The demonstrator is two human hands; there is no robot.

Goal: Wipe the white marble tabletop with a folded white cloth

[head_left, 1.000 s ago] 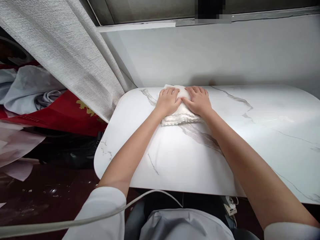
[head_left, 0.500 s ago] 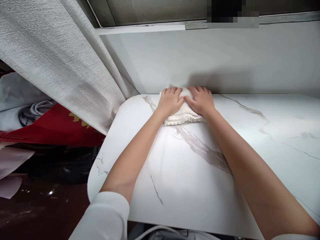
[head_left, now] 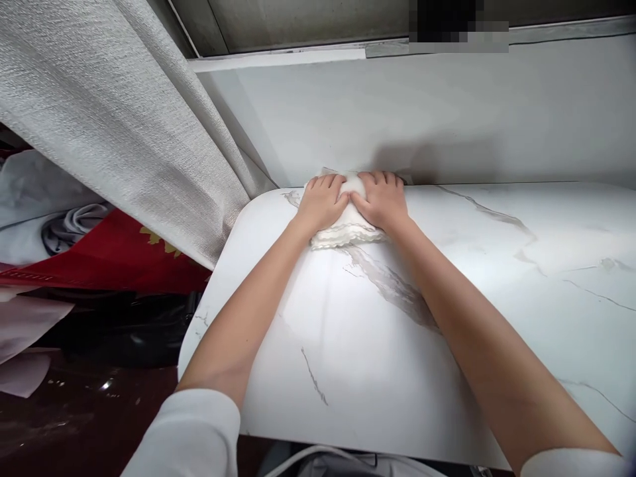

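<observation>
A folded white cloth (head_left: 352,217) with a ruffled front edge lies on the white marble-patterned table (head_left: 293,291), at its far edge by the wall. My left hand (head_left: 322,204) rests flat on the left part of the cloth, its fingers stretched toward the wall. On the right part, my right hand (head_left: 383,200) presses down the same way, fingers extended. The two thumbs point inward and come close together over the middle of the cloth. Both palms cover much of it, so its underside and back are largely hidden.
A grey-white wall panel (head_left: 308,119) stands behind the table. At the left hangs a pale textured curtain (head_left: 149,132) down to the table's rounded corner. Beyond it lie a red cloth with yellow print (head_left: 114,255) and grey fabric (head_left: 34,192). A white cable (head_left: 308,452) shows below the front edge.
Both hands have slid a short way left along the far edge of the table, and the cloth has moved with them. The hands stay flat on it.
</observation>
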